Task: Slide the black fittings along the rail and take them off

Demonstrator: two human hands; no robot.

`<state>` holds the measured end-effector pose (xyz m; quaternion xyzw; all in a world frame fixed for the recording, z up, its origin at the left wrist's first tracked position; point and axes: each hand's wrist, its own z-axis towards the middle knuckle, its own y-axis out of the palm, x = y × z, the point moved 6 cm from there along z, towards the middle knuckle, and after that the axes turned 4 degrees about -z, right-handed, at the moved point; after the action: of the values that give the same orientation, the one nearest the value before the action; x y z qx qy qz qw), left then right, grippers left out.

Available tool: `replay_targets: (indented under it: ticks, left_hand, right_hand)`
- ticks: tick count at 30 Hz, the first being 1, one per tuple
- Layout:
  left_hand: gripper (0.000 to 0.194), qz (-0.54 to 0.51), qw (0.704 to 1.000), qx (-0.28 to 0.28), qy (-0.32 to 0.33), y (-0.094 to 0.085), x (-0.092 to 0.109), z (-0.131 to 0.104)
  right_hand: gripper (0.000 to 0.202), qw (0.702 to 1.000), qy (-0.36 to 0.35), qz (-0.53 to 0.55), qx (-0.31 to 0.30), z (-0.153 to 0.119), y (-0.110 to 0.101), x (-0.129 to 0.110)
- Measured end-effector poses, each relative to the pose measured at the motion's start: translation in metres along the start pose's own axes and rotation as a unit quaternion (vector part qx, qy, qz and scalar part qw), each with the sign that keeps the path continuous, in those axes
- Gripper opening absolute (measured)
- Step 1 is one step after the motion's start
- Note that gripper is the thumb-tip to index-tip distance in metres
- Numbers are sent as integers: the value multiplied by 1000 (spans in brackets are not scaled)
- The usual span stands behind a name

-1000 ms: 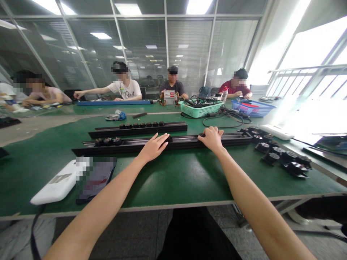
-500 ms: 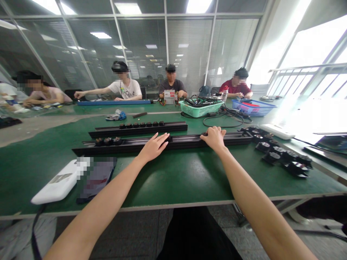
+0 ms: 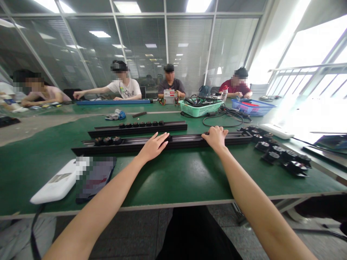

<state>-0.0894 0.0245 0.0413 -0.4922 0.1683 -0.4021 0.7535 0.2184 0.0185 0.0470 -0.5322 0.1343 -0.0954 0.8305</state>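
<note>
A long black rail (image 3: pixel 187 142) with a channel along its top lies across the table in front of me. My left hand (image 3: pixel 154 147) rests flat on its middle, fingers stretched, with a small black block (image 3: pixel 169 138) at the fingertips. Farther right, my right hand (image 3: pixel 217 139) is curled over the rail with its fingers closed. A dark part (image 3: pixel 206 133) shows at its thumb, mostly hidden by the hand. Several round black modules (image 3: pixel 108 141) sit in the rail's left end. Behind lies a second black rail (image 3: pixel 173 127), also holding a row of such modules.
Loose black modules (image 3: pixel 279 153) lie at the right. A white device (image 3: pixel 54 186) and a dark phone-like slab (image 3: pixel 96 180) are at the near left. Beyond the rails stand a green basket (image 3: pixel 199 109) of cables and a blue basket (image 3: pixel 257 108). Several people sit opposite.
My right hand has shifted very slightly to the right along the rail. The left hand stays in place on the rail.
</note>
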Motion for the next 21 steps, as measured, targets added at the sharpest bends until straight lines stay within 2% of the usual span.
replay_targets:
  ticks: [11, 18, 21]
  left_hand:
    - [64, 1, 1000, -3, 0, 1, 1, 1]
    - [63, 0, 1000, -3, 0, 0, 1, 0]
    - [64, -1, 1000, -2, 0, 1, 0, 0]
  right_hand:
    - [37, 1000, 0, 3, -24, -1, 0, 1]
    - [59, 998, 11, 16, -64, -3, 7, 3]
    - [60, 997, 10, 7, -78, -2, 11, 4]
